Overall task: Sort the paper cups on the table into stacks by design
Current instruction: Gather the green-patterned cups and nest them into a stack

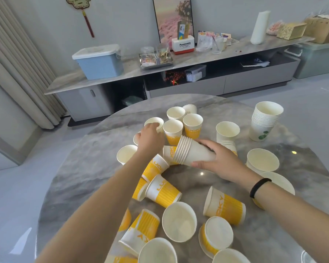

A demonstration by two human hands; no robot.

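Just above the centre of the frame the right hand (217, 160) grips a nested stack of plain cups (190, 152), fingers curled round its base. The stack lies nearly on its side, long axis running from the palm up and left, open rims facing the left hand (150, 137). That hand reaches further up the round table (80, 164), fingers curled over the rim of an upright white cup (154, 122); whether they have closed on it I cannot tell for sure. I judge this cup goes into the stack's mouth, which lies just down and right of it, so the left hand is the nearer one. Scattered yellow cups (164, 191) read "LUCKY". At upper right stands a tall stack with a green leaf print (264, 120). On the sideboard a white box (183, 45) reads "Panasonic".
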